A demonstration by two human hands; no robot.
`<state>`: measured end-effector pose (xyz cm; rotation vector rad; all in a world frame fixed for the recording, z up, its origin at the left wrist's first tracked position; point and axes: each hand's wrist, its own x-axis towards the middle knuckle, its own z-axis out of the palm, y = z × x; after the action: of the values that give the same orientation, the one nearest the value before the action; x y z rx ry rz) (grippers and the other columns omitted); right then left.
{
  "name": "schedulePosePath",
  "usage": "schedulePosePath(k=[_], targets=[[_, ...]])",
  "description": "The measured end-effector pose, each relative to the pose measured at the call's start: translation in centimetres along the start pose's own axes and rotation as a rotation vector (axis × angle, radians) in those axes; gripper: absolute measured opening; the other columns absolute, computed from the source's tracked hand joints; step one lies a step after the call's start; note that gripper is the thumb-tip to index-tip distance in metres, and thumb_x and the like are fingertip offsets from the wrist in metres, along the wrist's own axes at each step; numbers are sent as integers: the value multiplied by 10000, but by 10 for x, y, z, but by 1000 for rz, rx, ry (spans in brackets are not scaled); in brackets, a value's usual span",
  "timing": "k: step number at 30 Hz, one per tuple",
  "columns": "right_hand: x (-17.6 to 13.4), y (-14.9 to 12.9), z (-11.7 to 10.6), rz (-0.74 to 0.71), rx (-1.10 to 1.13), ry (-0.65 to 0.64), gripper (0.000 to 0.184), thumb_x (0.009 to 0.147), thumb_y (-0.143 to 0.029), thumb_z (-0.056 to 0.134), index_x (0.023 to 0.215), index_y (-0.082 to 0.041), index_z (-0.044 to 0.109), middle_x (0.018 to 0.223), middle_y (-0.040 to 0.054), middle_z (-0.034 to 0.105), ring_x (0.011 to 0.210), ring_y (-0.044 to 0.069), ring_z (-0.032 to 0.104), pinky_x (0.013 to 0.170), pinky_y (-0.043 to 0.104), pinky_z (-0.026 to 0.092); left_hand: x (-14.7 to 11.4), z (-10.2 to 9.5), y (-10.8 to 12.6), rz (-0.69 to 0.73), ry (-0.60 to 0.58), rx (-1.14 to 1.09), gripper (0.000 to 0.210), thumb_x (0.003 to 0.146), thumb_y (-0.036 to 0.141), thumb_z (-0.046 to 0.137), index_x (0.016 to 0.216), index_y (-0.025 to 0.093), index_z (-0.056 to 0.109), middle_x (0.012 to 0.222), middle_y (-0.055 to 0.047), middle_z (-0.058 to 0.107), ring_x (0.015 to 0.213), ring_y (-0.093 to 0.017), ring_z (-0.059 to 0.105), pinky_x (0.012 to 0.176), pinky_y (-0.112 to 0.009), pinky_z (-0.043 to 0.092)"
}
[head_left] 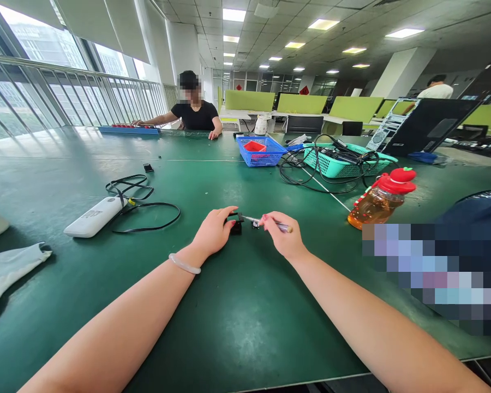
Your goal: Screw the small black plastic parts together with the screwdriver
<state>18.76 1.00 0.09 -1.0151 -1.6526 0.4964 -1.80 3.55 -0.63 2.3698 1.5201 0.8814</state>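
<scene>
My left hand [213,231] is closed around a small black part [236,226] on the green table, gripping it between thumb and fingers. In my right hand [285,236] is a slim screwdriver [285,227], pinched and lying almost level. Its thin metal tip points left and reaches the black part; whether it touches cannot be made out. A tiny black-and-silver piece [256,225] rests on the table just under the screwdriver's shaft.
A white power bank [96,217] with a looped black cable lies to the left. Beyond my hands stand a blue basket [262,158] and a teal basket [331,170] heaped with cables. A red-capped bottle [376,203] is at right. Across the table sits a person [197,115].
</scene>
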Motion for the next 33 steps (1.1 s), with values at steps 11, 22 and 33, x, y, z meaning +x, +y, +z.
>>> schedulePosePath(k=[11, 22, 33], targets=[[11, 22, -7, 265, -116, 199, 451, 878, -481, 475, 516, -216, 525, 443, -37, 354, 444, 127, 371, 467, 274, 275, -4, 1, -4, -200, -25, 331, 332, 901, 276, 419, 1061, 268, 711, 1114, -99, 661, 1151, -326, 518, 997, -525, 409], [10, 22, -7, 255, 135, 273, 452, 867, -445, 497, 484, -206, 486, 497, -21, 408, 493, 118, 373, 490, 273, 286, 0, 14, 20, 29, -252, 93, 529, 905, 539, 441, 1386, 318, 438, 1464, -51, 479, 1378, -328, 338, 1121, -602, 250], [10, 21, -4, 248, 188, 230, 453, 873, -445, 496, 490, -202, 493, 493, -30, 378, 486, 111, 344, 491, 274, 271, -48, -12, 38, 114, -344, 33, 129, 858, 259, 580, 984, 267, 605, 1142, -30, 644, 1174, -250, 509, 1080, -525, 343]])
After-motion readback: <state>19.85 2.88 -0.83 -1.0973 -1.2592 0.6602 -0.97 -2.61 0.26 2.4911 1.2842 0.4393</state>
